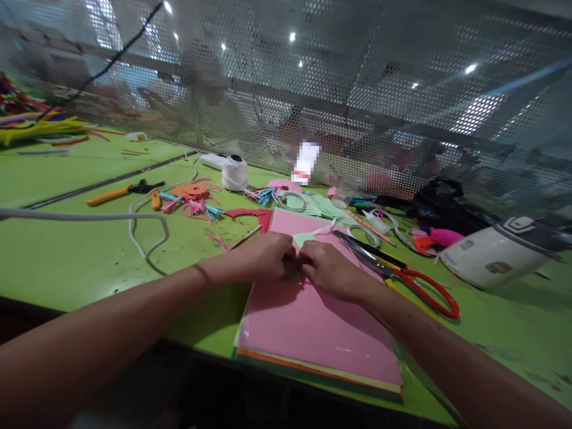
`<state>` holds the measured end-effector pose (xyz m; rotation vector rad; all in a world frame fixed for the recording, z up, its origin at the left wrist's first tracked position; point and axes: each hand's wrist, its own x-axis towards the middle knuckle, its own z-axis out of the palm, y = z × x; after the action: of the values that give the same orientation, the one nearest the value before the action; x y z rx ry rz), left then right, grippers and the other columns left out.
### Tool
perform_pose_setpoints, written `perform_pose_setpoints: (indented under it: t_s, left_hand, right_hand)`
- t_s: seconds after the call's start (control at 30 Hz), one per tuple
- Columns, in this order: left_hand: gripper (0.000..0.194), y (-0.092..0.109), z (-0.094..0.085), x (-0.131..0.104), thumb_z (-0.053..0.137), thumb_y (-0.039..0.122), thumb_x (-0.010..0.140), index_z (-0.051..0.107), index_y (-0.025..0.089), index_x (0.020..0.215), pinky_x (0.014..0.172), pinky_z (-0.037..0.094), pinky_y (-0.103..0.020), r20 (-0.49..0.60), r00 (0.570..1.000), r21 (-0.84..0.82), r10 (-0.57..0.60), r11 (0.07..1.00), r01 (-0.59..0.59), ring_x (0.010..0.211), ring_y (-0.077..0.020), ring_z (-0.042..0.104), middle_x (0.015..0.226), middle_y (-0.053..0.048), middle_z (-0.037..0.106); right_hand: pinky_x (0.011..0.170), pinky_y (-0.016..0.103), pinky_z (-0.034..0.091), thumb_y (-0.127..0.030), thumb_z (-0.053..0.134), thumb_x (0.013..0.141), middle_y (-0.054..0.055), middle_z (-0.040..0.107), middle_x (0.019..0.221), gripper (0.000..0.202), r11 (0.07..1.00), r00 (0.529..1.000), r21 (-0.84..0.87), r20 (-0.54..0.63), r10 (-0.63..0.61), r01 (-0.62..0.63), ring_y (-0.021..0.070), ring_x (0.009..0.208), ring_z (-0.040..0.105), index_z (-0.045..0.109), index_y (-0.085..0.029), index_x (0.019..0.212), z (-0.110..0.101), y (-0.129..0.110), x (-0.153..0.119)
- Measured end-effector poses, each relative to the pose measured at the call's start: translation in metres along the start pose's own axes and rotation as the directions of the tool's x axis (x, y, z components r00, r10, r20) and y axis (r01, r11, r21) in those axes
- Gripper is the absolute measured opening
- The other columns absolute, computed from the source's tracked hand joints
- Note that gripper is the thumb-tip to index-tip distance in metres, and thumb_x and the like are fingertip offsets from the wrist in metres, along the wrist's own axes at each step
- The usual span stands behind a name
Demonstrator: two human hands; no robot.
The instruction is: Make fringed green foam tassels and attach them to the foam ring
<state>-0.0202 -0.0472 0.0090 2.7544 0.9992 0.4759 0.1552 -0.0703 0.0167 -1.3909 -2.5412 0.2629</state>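
Observation:
A stack of coloured foam sheets, pink on top [317, 333], lies at the table's front edge. Above its upper half, my left hand [277, 256] and my right hand [324, 266] meet with curled fingers. Between and just beyond them shows a small pale green piece [304, 238], with a white strip [325, 227] behind it. Both hands are closed at the fingertips, and what they pinch is too hidden to name. Large scissors with red handles [429, 292] rest right of my right hand.
Orange-handled pliers [109, 195], a white thread spool [235, 174] and pink and blue tassels [196, 204] lie to the left. A white tumbler [482, 253] lies at the right, near a black bag [447, 205]. Perforated mesh [357, 77] stands behind.

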Motion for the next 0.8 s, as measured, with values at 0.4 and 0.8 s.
perform_pose_setpoints:
  t_s: [0.4, 0.8]
  left_hand:
    - [0.028, 0.015, -0.007, 0.004, 0.048, 0.037, 0.076, 0.065, 0.015, 0.071, 0.049, 0.033, -0.027, 0.091, 0.993, 0.153, -0.071, 0.987, 0.057, 0.057, -0.0186, 0.057, 0.067, -0.009, 0.063]
    - [0.017, 0.017, -0.011, 0.012, 0.050, 0.025, 0.069, 0.063, 0.016, 0.075, 0.045, 0.029, -0.026, 0.195, 0.964, 0.157, -0.180, 0.976, 0.151, 0.058, -0.0192, 0.057, 0.071, -0.008, 0.065]
  right_hand:
    - [0.066, 0.024, 0.039, -0.001, 0.045, 0.067, 0.006, 0.060, 0.080, 0.020, 1.000, 0.999, 0.012, -0.037, 0.008, -0.008, 0.0153, 0.074, 0.053, 0.059, -0.014, 0.074, 0.004, -0.001, -0.005]
    - [0.065, 0.025, 0.039, 0.000, 0.045, 0.067, 0.007, 0.060, 0.077, 0.020, 0.996, 0.997, 0.083, -0.071, 0.030, -0.024, 0.0155, 0.070, 0.052, 0.060, -0.013, 0.073, 0.007, -0.001, -0.009]
